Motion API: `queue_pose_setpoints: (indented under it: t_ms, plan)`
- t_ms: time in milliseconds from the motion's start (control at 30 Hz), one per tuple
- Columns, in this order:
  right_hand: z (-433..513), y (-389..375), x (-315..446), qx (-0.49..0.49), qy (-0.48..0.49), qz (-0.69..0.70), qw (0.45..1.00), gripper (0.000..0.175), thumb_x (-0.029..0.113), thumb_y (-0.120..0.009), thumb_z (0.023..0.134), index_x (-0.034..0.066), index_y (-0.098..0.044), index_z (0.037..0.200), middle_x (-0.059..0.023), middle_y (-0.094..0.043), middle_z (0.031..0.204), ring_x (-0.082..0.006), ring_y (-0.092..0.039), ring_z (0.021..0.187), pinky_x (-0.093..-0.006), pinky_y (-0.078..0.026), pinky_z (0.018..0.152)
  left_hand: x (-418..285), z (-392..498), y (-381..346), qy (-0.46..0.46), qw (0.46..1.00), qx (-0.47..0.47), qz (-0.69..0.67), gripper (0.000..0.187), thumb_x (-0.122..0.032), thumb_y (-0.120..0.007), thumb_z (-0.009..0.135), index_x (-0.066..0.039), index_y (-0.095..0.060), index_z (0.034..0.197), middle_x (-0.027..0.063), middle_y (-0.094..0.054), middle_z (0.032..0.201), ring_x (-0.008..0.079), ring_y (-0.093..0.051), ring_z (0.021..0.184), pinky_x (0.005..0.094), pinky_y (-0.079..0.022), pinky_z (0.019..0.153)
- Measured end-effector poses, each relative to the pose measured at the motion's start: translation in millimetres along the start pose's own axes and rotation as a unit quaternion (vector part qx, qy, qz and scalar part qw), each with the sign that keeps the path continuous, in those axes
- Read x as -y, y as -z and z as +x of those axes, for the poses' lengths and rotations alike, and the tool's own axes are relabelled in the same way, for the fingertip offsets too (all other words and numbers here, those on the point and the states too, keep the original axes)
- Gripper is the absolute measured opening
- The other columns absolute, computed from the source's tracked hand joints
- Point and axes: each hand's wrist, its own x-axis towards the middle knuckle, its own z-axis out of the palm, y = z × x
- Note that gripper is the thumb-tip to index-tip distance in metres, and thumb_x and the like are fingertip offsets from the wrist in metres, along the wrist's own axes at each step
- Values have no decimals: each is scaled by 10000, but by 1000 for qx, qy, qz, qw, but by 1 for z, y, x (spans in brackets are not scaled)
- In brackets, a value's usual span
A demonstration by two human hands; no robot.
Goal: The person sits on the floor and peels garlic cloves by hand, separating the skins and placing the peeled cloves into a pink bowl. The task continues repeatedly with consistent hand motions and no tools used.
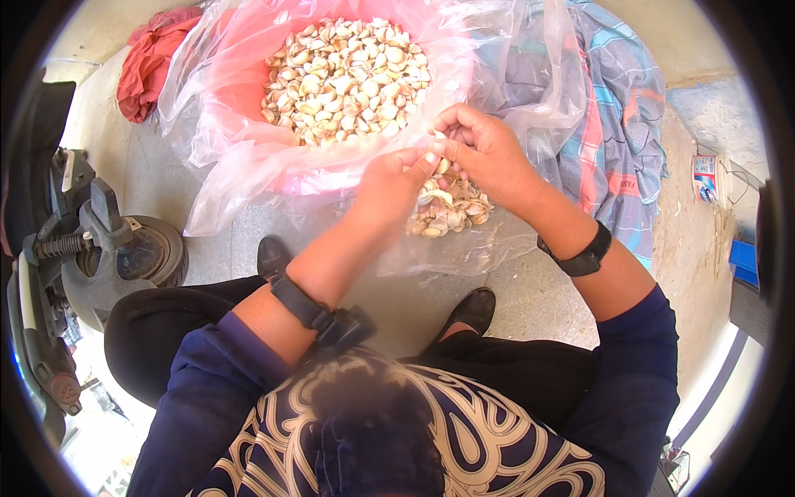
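Observation:
My left hand point(397, 177) and my right hand point(481, 152) meet at the right front of a pink basin lined with clear plastic point(239, 93). Between their fingertips is a pale garlic clove point(440, 135), partly hidden by the fingers. Many garlic cloves point(348, 81) fill the basin's middle. Below my hands, a heap of garlic cloves and papery skins point(456, 208) lies on a clear plastic sheet point(459, 251). Both forearms wear black straps.
A red cloth point(149, 68) lies at the upper left and a blue checked cloth point(621, 124) at the right. A vehicle's small wheel point(149, 251) stands at the left. My shoes point(475, 309) rest on the floor. A white bucket point(711, 180) stands by the right wall.

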Motion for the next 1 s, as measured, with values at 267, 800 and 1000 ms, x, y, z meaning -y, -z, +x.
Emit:
queue_pose_setpoints:
  t_ms: [267, 800, 1000]
  plan:
    - [5, 12, 6, 44, -92, 153, 983, 146, 146, -596, 933, 21, -570, 1004, 2, -582, 805, -47, -501, 611, -197, -448, 599, -1, 3, 11, 1, 999, 37, -10, 218, -175, -494, 1000, -7, -624, 1048, 50, -624, 880, 133, -593, 786, 275, -509, 648]
    - [0, 18, 20, 66, -63, 66, 994, 167, 139, -694, 851, 10, -620, 927, -55, -661, 893, -102, -616, 736, -248, -504, 627, 1, 7, 7, -18, 995, -9, -93, 142, -225, -613, 949, -92, -574, 983, 16, -623, 855, 82, -538, 683, 233, -402, 535]
    - [-3, 13, 9, 96, -73, 64, 991, 91, 87, -615, 907, 25, -592, 970, -18, -621, 829, -74, -593, 754, -220, -493, 648, 3, 10, 3, -28, 996, 1, -84, 127, -225, -608, 954, -104, -576, 980, 3, -622, 845, 63, -532, 671, 209, -377, 502]
